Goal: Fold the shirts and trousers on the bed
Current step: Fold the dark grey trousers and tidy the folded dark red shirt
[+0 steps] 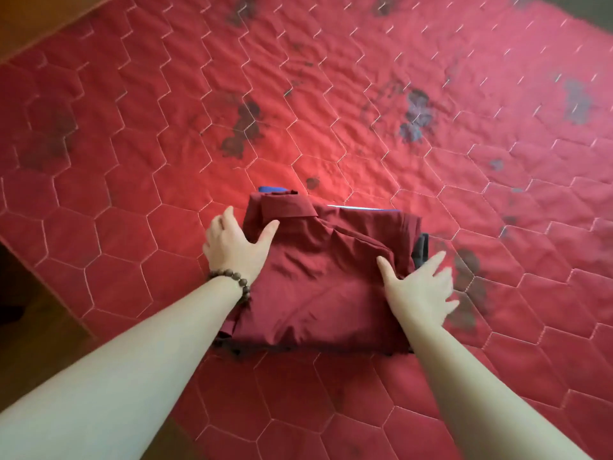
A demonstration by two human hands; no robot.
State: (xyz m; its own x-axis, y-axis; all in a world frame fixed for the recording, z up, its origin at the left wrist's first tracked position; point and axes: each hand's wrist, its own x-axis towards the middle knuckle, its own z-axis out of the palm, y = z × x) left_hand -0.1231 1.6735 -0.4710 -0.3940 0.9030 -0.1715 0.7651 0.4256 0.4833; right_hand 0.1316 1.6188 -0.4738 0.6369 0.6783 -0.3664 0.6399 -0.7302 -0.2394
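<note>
Bare forearms reach in from the bottom of the frame, a person's two hands set on a folded maroon shirt (318,277) that lies on a bed. The left hand (237,244), with a wooden bead bracelet (234,282) at the wrist, sits at the shirt's left edge: its thumb lies on the cloth near the collar (287,209), while the fingers spread out beside the fold and point down toward the quilt. The right hand (419,287) rests at the shirt's right edge, fingers straight and fanned, thumb on the maroon cloth and fingertips reaching past the edge. Neither hand pinches or clutches the cloth; both lie flat and spread. The shirt sits between the two hands as a neat rectangle, collar at the far left corner. Beneath it, slivers of other garments peek out: a blue edge (273,188) at the far side and a dark grey one (421,250) at the right. All rest on a red quilt (166,144) stitched in hexagons and marked with dark flower prints, stretching away to the far edge of the bed.
</note>
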